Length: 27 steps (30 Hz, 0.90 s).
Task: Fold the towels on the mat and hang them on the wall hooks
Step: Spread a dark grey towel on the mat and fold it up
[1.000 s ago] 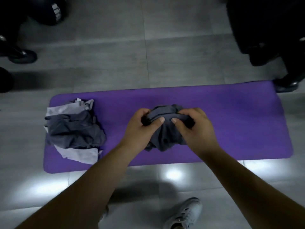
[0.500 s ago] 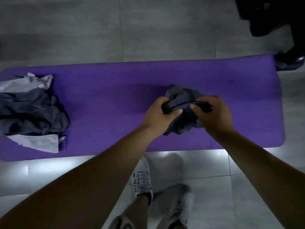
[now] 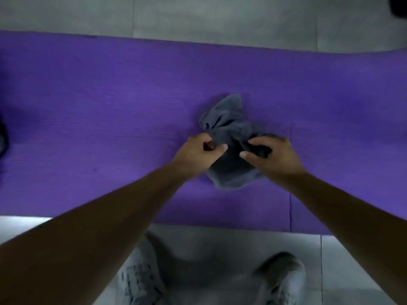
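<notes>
Towel (image 3: 222,122): dark grey and crumpled, lying on the purple mat (image 3: 99,102) right of its middle, between my two hands.
Left fingers (image 3: 221,148): curled, thumb against forefinger, pinching the towel's left edge.
Right fingers (image 3: 246,154): curled, thumb pointing inward, gripping a dark fold on the towel's right side.
Left hand (image 3: 197,151): knuckles up, low over the mat, touching the cloth.
Right hand (image 3: 274,156): knuckles up, level with the left, with part of the cloth hidden under it.
Gap between thumbs: half a second ago they nearly met over the bundle; now I see them a little apart, with dark cloth showing between.
Towel shape: it was a tight ball then; now one end fans out away from me and a rounded flap lies toward me.
Forearms: bare, both reaching in from the bottom corners.
Side pile (image 3: 2,139): the grey and pale heap I saw at the mat's left end is now only a dark sliver at the frame's left edge.
Mat in view: it fills far more of the frame than before, and both ends are cut off.
Shoes (image 3: 284,280): a pale pair on the grey tiled floor (image 3: 220,16), just short of the mat's near edge, blurred.
</notes>
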### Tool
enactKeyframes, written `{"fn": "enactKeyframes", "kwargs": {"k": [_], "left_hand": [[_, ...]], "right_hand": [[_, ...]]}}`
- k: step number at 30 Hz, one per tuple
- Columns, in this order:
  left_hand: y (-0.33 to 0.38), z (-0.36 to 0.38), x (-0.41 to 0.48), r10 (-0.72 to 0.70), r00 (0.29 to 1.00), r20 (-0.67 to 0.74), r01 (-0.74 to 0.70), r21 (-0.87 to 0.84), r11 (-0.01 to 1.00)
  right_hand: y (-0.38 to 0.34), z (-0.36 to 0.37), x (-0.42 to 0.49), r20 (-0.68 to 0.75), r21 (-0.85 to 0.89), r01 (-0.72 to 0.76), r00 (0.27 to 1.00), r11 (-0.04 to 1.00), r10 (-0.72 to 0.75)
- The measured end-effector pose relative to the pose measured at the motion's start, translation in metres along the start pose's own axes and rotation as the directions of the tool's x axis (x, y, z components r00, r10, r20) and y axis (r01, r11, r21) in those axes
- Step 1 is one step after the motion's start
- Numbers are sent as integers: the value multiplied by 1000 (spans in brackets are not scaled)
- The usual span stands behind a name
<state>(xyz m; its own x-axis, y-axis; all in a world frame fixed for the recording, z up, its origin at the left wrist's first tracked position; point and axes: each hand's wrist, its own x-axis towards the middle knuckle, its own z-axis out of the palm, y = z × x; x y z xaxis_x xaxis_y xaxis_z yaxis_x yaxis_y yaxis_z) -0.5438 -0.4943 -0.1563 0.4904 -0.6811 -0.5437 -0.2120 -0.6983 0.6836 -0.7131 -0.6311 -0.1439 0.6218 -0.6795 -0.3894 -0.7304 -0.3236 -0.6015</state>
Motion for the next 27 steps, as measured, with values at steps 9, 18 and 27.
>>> {"fn": "enactKeyframes", "kwargs": {"k": [9,18,27], "left_hand": [[-12,-33,40,121,940,319,-80,-139,987],[3,-82,47,-4,996,-86,-32,-417,908],[11,-65,24,15,997,-73,-36,-292,956]], "right_hand": [[-7,1,54,357,-160,40,934,986,19],[-78,-48,81,346,55,71,934,996,-86],[-88,-44,71,390,422,-193,921,886,15]]}}
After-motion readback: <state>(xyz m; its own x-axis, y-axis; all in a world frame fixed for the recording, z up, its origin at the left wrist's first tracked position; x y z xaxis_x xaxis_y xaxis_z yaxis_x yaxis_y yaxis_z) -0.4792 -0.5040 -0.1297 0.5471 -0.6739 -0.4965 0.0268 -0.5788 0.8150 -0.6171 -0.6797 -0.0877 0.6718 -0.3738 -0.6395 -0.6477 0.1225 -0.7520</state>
